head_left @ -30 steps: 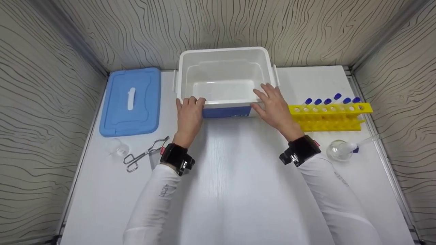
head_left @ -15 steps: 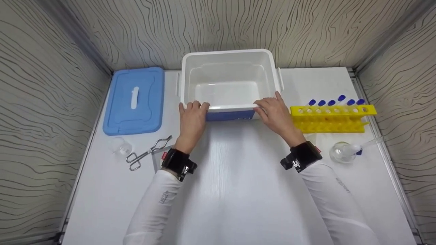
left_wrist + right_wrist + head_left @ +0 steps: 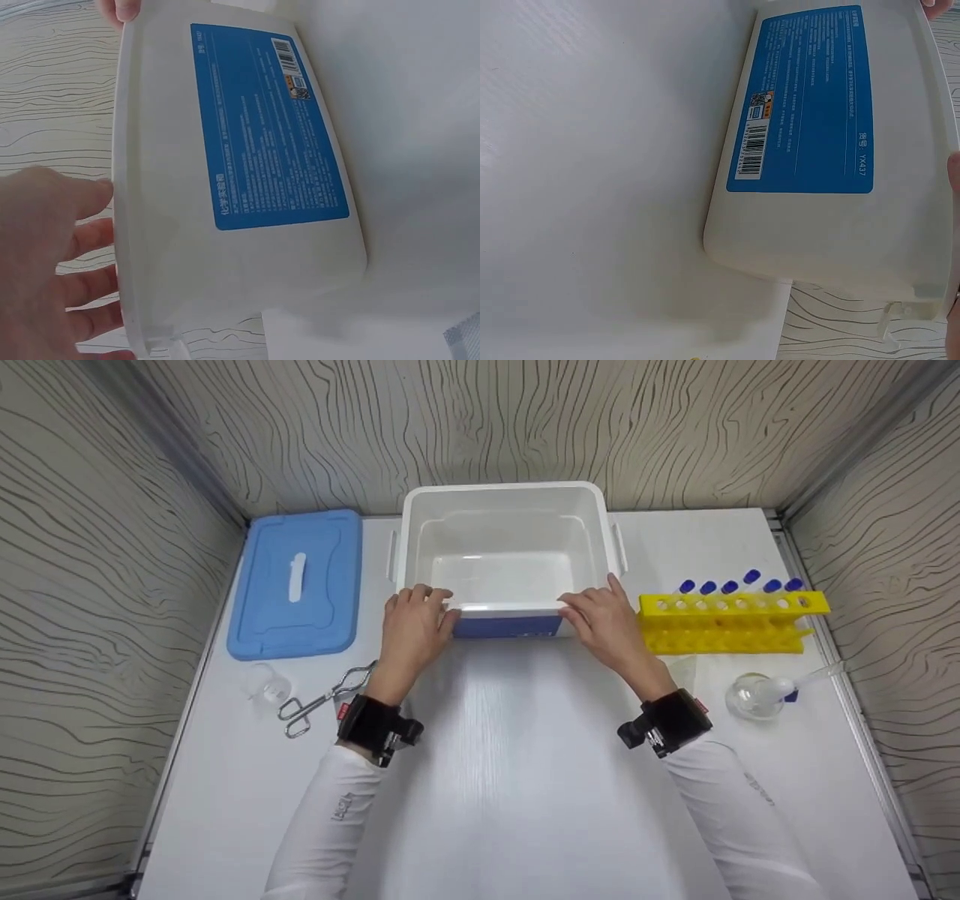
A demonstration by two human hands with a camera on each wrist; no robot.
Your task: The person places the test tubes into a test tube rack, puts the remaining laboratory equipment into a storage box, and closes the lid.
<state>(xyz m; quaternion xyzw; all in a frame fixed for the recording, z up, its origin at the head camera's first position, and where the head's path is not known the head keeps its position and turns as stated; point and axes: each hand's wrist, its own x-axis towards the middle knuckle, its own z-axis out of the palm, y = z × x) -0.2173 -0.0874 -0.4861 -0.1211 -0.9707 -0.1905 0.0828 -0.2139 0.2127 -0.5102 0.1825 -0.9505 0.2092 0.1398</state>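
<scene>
A white plastic box [image 3: 502, 607] without its lid stands at the table's back middle, open side up, its inside bare. On its front wall is a blue printed label [image 3: 270, 135]. My left hand [image 3: 411, 630] grips the front rim near the left corner; in the left wrist view the thumb and fingers meet the rim. Near the right corner, my right hand [image 3: 611, 626] pinches the same rim, thumb in front and fingers over the top. Only slivers of the right hand show at the edge of the right wrist view.
Left of the box lies a blue lid [image 3: 322, 592] with a white handle. Metal tongs [image 3: 319, 701] and a small clear glass vessel [image 3: 271, 688] lie below it. To the right stand a yellow test tube rack [image 3: 720, 641] with several blue-capped tubes and a round glass flask [image 3: 750, 697].
My right hand's fingers have come down onto the rim and closed on it. Over the last half second the box has slid toward me, with both hands moving along.
</scene>
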